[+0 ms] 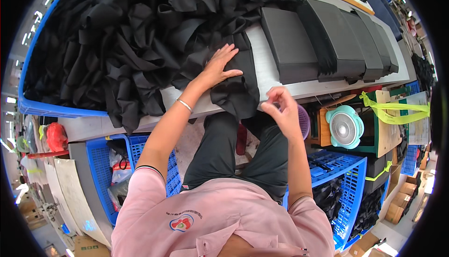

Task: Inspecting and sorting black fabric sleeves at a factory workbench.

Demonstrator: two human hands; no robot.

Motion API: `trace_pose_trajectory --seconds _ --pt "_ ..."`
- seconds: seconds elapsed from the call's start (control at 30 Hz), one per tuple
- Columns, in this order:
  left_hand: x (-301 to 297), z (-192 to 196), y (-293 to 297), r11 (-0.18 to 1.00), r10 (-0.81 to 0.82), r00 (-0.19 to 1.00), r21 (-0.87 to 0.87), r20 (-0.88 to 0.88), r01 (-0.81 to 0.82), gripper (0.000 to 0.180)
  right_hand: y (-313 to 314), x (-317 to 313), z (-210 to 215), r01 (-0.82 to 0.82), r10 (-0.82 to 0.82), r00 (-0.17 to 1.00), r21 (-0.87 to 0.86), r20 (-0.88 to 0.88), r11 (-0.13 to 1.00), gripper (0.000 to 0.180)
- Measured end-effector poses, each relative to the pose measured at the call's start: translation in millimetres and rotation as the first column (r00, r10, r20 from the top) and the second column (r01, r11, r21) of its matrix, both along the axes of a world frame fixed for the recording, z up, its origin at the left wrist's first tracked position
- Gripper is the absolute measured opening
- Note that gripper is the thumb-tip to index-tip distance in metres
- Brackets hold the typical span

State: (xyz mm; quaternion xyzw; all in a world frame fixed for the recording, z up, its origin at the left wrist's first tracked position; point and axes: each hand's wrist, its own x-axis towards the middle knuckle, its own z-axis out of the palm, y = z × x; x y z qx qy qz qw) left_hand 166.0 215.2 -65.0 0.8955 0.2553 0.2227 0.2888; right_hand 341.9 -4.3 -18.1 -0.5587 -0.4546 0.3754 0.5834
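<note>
One spread left hand [219, 67] rests on black fabric [237, 94]; the right hand [286, 111] hangs half-curled, thumb apart.

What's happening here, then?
A person is handling black cloth at a table. The left hand lies spread on one piece of cloth, which hangs over the table's near edge. The right hand is raised just right of that piece, fingers curled, with nothing visible in it. To the left, a heap of crumpled black cloth fills a blue bin; to the right, flat black stacks lie on the table.
</note>
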Motion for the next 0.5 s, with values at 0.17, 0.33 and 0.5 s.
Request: trace_pose_trajectory --seconds 0.17,0.33,0.5 --pt "9 -1 2 1.0 -0.004 1.0 0.028 -0.02 0.005 0.075 76 35 14 0.408 -0.588 0.297 0.457 0.752 0.79 0.036" --pt "2 15 1 0.969 0.043 0.993 -0.245 0.114 -0.014 0.062 111 60 -4 0.404 -0.315 0.107 0.248 0.943 0.88 0.026" --pt "-5 62 -32 0.728 0.204 0.918 -0.68 0.339 0.09 0.05 110 77 12 0.479 -0.302 0.338 0.113 0.891 0.871 0.023"
